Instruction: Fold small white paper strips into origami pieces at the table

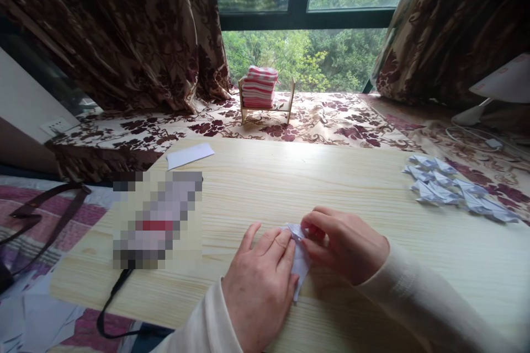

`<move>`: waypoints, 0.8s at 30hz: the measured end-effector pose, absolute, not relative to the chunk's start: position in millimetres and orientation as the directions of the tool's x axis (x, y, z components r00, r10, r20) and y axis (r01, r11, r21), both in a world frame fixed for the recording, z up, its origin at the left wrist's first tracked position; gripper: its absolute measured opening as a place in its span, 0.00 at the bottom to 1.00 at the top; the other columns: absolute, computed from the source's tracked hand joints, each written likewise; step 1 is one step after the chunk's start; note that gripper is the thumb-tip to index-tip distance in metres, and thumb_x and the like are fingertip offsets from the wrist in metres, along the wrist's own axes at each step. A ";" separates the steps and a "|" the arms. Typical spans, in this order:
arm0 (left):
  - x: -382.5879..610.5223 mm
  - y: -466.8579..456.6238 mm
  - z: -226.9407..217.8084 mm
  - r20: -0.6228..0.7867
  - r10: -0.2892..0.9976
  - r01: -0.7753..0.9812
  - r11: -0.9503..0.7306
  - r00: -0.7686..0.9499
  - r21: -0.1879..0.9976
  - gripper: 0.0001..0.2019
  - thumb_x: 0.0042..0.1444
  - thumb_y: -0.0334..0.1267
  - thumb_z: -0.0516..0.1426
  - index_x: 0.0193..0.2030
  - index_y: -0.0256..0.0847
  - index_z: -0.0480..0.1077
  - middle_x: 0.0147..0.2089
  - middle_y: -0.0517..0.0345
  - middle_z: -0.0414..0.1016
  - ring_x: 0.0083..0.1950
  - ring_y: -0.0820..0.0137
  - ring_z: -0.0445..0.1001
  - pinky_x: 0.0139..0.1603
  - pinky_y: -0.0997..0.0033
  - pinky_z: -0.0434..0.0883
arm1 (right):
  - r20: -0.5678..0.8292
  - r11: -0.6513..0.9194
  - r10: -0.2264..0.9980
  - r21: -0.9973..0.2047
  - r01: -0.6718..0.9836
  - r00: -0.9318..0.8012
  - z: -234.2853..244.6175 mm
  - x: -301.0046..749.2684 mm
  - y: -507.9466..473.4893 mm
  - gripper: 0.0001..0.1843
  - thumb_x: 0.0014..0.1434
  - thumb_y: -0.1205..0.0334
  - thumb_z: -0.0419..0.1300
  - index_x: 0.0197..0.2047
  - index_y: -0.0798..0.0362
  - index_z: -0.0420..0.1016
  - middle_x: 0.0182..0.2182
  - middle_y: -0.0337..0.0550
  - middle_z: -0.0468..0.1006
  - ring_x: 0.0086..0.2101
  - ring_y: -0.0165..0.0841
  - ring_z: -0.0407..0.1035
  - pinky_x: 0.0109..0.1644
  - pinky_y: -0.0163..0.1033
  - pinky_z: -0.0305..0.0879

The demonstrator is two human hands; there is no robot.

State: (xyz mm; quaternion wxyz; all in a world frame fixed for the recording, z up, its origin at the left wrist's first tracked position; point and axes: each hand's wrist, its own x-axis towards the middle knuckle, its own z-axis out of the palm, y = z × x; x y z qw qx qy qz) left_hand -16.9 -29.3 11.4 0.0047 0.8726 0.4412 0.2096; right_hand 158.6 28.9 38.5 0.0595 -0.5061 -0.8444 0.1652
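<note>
A small sheet of white paper (302, 265), partly folded, lies on the pale wooden table (248, 187) in front of me. My left hand (261, 273) rests flat over the paper's left side, fingers stretched out and pressing it to the tabletop. At the paper's top right, my right hand (345, 240) pinches the raised folded corner between thumb and fingers. Part of the sheet is hidden beneath my left hand. Several folded white paper pieces (439, 181) are clustered at the table's right edge.
One flat white paper strip (190, 155) lies at the back left. A blurred-out object (161, 220) with a black strap (108, 309) sits on the left. Beyond the table, a small wooden rack (289, 102) holds striped folded cloths (259, 88). Loose white papers (41, 314) lie lower left.
</note>
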 end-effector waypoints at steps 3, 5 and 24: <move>-16.8 -28.8 10.2 0.363 0.771 0.764 -0.613 0.524 0.200 0.17 0.61 0.37 0.50 0.54 0.35 0.67 0.56 0.52 0.72 0.56 0.62 0.67 0.62 0.53 0.51 | -0.078 0.436 0.874 -0.308 0.846 -0.479 38.7 157.3 28.6 0.05 0.53 0.66 0.55 0.31 0.54 0.72 0.28 0.42 0.73 0.27 0.31 0.66 0.31 0.35 0.57; -16.4 -28.5 10.6 0.366 0.772 0.763 -0.612 0.520 0.207 0.17 0.61 0.36 0.50 0.54 0.35 0.67 0.56 0.52 0.72 0.56 0.62 0.67 0.62 0.52 0.51 | -0.071 0.442 0.876 -0.277 0.853 -0.477 38.8 155.9 27.7 0.07 0.54 0.67 0.54 0.33 0.54 0.73 0.29 0.43 0.74 0.28 0.32 0.67 0.31 0.35 0.57; -17.2 -29.5 14.0 0.360 0.751 0.766 -0.629 0.554 0.132 0.13 0.63 0.35 0.49 0.51 0.42 0.68 0.53 0.52 0.73 0.55 0.61 0.68 0.61 0.49 0.56 | 0.133 0.548 0.835 -0.126 0.827 -0.533 28.5 164.0 13.8 0.11 0.60 0.65 0.52 0.28 0.53 0.71 0.24 0.39 0.74 0.23 0.32 0.69 0.24 0.35 0.51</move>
